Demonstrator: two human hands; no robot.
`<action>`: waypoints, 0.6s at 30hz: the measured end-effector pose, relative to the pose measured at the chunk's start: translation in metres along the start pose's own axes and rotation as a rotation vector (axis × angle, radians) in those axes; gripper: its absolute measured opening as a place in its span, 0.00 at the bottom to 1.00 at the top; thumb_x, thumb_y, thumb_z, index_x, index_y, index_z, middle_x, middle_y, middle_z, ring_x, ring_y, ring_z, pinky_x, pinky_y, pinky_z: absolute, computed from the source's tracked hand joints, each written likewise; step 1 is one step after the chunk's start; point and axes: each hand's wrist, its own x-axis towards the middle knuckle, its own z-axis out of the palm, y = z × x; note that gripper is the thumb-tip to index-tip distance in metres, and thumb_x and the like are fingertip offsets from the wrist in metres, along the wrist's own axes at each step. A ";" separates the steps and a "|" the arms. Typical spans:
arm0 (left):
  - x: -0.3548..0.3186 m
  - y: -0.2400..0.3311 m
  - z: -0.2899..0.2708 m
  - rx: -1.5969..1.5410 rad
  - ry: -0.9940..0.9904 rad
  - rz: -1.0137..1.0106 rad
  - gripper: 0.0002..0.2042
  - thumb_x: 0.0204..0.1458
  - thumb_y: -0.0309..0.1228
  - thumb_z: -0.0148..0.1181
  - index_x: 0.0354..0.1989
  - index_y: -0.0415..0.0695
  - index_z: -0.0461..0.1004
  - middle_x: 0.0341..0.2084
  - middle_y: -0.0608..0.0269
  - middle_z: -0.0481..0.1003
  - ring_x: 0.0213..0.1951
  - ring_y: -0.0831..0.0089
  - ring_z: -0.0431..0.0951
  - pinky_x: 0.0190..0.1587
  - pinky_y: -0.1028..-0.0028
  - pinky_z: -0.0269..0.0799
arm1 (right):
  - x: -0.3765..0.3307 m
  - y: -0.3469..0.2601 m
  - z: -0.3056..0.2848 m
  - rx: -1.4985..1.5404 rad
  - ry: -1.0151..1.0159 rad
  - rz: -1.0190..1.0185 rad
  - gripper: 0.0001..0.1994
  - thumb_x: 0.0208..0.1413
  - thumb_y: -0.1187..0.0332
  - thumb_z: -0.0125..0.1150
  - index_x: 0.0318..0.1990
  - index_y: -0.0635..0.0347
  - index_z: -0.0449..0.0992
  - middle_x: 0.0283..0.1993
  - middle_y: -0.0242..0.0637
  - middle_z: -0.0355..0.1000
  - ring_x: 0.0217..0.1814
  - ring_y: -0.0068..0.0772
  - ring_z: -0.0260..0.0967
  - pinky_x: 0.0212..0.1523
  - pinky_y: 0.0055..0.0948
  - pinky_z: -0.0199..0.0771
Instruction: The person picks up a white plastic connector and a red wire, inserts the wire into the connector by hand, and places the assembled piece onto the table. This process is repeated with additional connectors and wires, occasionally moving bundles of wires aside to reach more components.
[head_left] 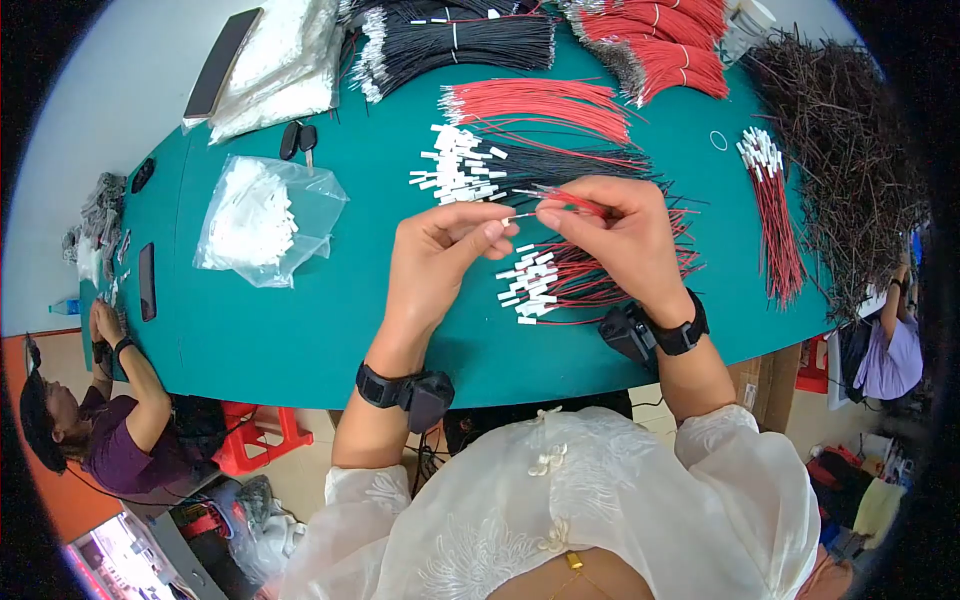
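My left hand [432, 258] is closed in a pinch on a small white connector [509, 220], mostly covered by the fingertips. Facing it, my right hand [632, 238] grips a few red wires [572, 199], and one wire end reaches to the connector. Whether that end sits inside it is too small to tell. Below my right hand lie red wires with white connectors [535, 285]. Behind both hands is a bunch of black wires [560, 165] with white connectors on their left ends. Farther back lie loose red wires [545, 105] with bare terminals.
A clear bag of white connectors [250, 215] lies left on the green table [300, 340], near keys [300, 140]. Black bundles [480, 42] and red bundles [665, 60] line the back. Right are finished-looking red wires [775, 215] and a dark wire heap [850, 150]. A co-worker [120, 420] sits left.
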 end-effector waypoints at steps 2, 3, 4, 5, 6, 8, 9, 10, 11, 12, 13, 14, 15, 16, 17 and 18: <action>0.000 -0.001 0.000 -0.016 -0.014 -0.010 0.09 0.57 0.22 0.61 0.45 0.35 0.80 0.32 0.56 0.81 0.32 0.75 0.80 0.35 0.78 0.76 | -0.001 -0.001 -0.001 -0.003 0.009 0.000 0.07 0.50 0.75 0.71 0.36 0.68 0.82 0.26 0.24 0.71 0.25 0.09 0.54 0.24 0.16 0.54; 0.000 -0.001 0.000 -0.032 -0.027 -0.019 0.09 0.57 0.23 0.61 0.45 0.35 0.80 0.32 0.56 0.81 0.32 0.76 0.80 0.36 0.78 0.76 | -0.001 -0.003 -0.001 -0.038 0.012 -0.007 0.07 0.50 0.75 0.71 0.36 0.68 0.82 0.25 0.24 0.71 0.24 0.09 0.54 0.24 0.16 0.54; -0.001 -0.002 0.000 -0.048 -0.039 -0.028 0.09 0.57 0.23 0.61 0.45 0.35 0.80 0.32 0.56 0.81 0.32 0.76 0.80 0.36 0.78 0.76 | -0.001 -0.004 -0.001 -0.073 0.015 -0.014 0.07 0.50 0.75 0.71 0.36 0.68 0.82 0.25 0.23 0.71 0.24 0.09 0.53 0.24 0.16 0.53; -0.001 -0.002 0.000 -0.047 -0.039 -0.029 0.09 0.57 0.23 0.61 0.45 0.35 0.80 0.32 0.56 0.81 0.32 0.76 0.80 0.36 0.78 0.76 | -0.001 -0.005 0.000 -0.108 0.017 -0.022 0.07 0.50 0.75 0.71 0.36 0.67 0.82 0.24 0.23 0.71 0.24 0.09 0.53 0.23 0.16 0.53; -0.001 -0.002 0.000 -0.040 -0.031 -0.023 0.09 0.57 0.23 0.61 0.45 0.35 0.80 0.32 0.56 0.81 0.32 0.76 0.80 0.36 0.78 0.76 | -0.001 -0.004 0.000 -0.108 0.017 -0.021 0.07 0.50 0.75 0.71 0.36 0.67 0.82 0.24 0.23 0.71 0.24 0.09 0.53 0.23 0.16 0.53; -0.001 -0.001 0.001 -0.025 -0.016 -0.012 0.09 0.57 0.23 0.61 0.45 0.35 0.80 0.32 0.56 0.81 0.32 0.76 0.80 0.36 0.79 0.75 | -0.001 -0.003 0.000 -0.149 0.022 -0.030 0.07 0.50 0.75 0.71 0.35 0.67 0.82 0.23 0.22 0.69 0.23 0.09 0.51 0.23 0.16 0.52; -0.001 -0.001 0.000 -0.026 -0.016 -0.013 0.09 0.57 0.23 0.61 0.45 0.35 0.80 0.32 0.56 0.81 0.32 0.76 0.80 0.36 0.79 0.75 | -0.001 -0.003 0.000 -0.170 0.025 -0.035 0.06 0.50 0.75 0.70 0.35 0.66 0.82 0.23 0.22 0.69 0.23 0.09 0.51 0.22 0.17 0.51; 0.000 -0.001 0.000 -0.027 -0.018 -0.011 0.09 0.57 0.23 0.61 0.45 0.35 0.80 0.32 0.56 0.81 0.32 0.76 0.80 0.36 0.79 0.75 | -0.001 -0.003 0.000 -0.170 0.025 -0.034 0.06 0.50 0.75 0.70 0.35 0.66 0.82 0.23 0.22 0.69 0.23 0.09 0.51 0.22 0.17 0.51; 0.000 -0.001 0.000 -0.029 -0.019 -0.008 0.09 0.57 0.23 0.61 0.45 0.35 0.80 0.32 0.56 0.81 0.32 0.76 0.80 0.36 0.79 0.75 | -0.001 -0.004 0.001 -0.166 0.026 -0.034 0.06 0.50 0.75 0.70 0.35 0.66 0.82 0.22 0.22 0.68 0.23 0.10 0.50 0.22 0.17 0.51; 0.000 -0.001 0.000 -0.030 -0.019 -0.006 0.09 0.57 0.23 0.61 0.45 0.35 0.80 0.32 0.56 0.81 0.32 0.76 0.80 0.36 0.79 0.75 | -0.001 -0.004 0.001 -0.162 0.027 -0.033 0.06 0.50 0.75 0.70 0.35 0.66 0.82 0.22 0.21 0.67 0.23 0.10 0.50 0.22 0.17 0.51; -0.001 -0.001 0.000 -0.031 -0.018 -0.007 0.09 0.57 0.23 0.61 0.45 0.35 0.80 0.32 0.56 0.81 0.32 0.76 0.80 0.36 0.79 0.75 | -0.001 -0.004 0.001 -0.159 0.028 -0.033 0.06 0.50 0.75 0.70 0.35 0.66 0.82 0.22 0.21 0.67 0.23 0.10 0.49 0.22 0.17 0.50; -0.001 0.000 0.000 -0.018 -0.015 -0.007 0.09 0.57 0.23 0.62 0.45 0.35 0.80 0.32 0.56 0.81 0.32 0.76 0.80 0.36 0.79 0.75 | -0.001 -0.005 0.001 -0.159 0.027 -0.033 0.06 0.50 0.75 0.70 0.35 0.66 0.82 0.22 0.21 0.67 0.23 0.10 0.49 0.22 0.17 0.50; -0.001 0.000 0.000 -0.005 -0.011 -0.006 0.09 0.57 0.23 0.62 0.45 0.35 0.80 0.32 0.57 0.81 0.32 0.76 0.80 0.36 0.79 0.75 | -0.001 -0.005 0.001 -0.156 0.026 -0.030 0.06 0.50 0.76 0.70 0.36 0.65 0.81 0.22 0.21 0.66 0.23 0.10 0.49 0.22 0.18 0.50; -0.001 0.000 0.000 0.009 -0.008 -0.006 0.09 0.57 0.23 0.62 0.44 0.34 0.80 0.32 0.57 0.81 0.32 0.76 0.80 0.36 0.79 0.75 | -0.001 -0.006 0.001 -0.153 0.025 -0.028 0.06 0.50 0.76 0.70 0.36 0.65 0.81 0.22 0.21 0.65 0.23 0.10 0.49 0.22 0.18 0.50; -0.001 0.000 0.000 0.008 -0.008 -0.006 0.09 0.57 0.23 0.62 0.44 0.34 0.80 0.32 0.57 0.81 0.32 0.76 0.80 0.36 0.79 0.75 | -0.001 -0.006 0.001 -0.150 0.024 -0.025 0.06 0.50 0.76 0.70 0.36 0.65 0.81 0.21 0.21 0.64 0.23 0.10 0.49 0.22 0.18 0.50; -0.001 0.001 0.001 -0.006 -0.005 -0.012 0.09 0.57 0.23 0.62 0.44 0.34 0.80 0.32 0.57 0.81 0.32 0.76 0.80 0.36 0.79 0.75 | -0.001 -0.006 0.001 -0.150 0.024 -0.025 0.06 0.50 0.76 0.70 0.36 0.65 0.81 0.21 0.21 0.64 0.23 0.10 0.49 0.22 0.18 0.50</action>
